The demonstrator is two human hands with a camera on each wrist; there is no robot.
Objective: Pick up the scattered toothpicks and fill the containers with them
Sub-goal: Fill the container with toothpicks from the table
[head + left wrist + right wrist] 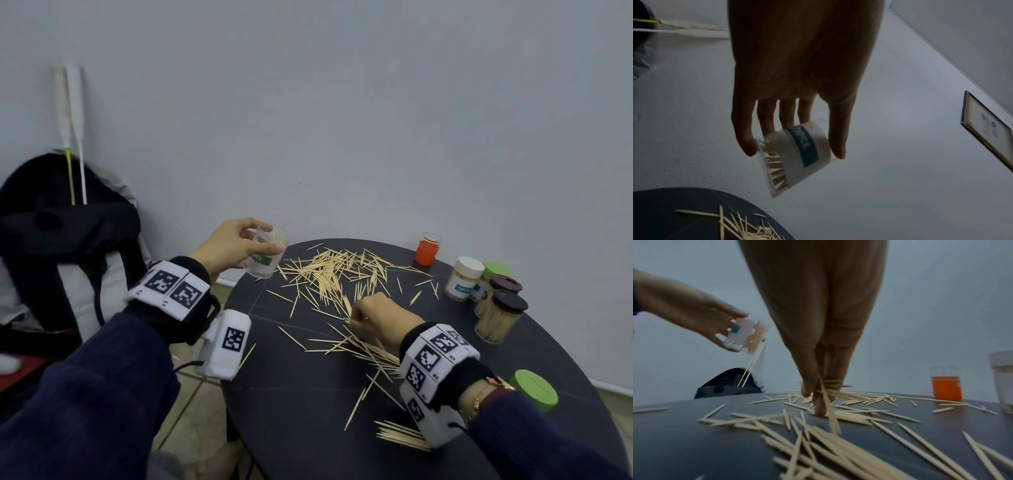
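The left hand (236,245) held a clear jar (265,255) in the air just off the far left edge of the round dark surface (308,394), its fingers (745,142) curled around the jar's wall. The jar was tilted and already had some toothpicks inside. The right hand (378,317) was down near the middle of the surface, fingers (819,407) pressed together on a small bundle of toothpicks (828,395), with one fingertip touching the surface. Loose toothpicks (337,274) lay in a thick heap toward the far side and trailed to the near edge. Filled jars (498,317) stood along the right edge.

The gathering step would go best if the bundle were squared up against the surface so the sticks lay parallel before lifting. A crossed stick would likely catch on the rim. Bringing the jar's mouth closer and tipped toward the right hand should shorten the carry.
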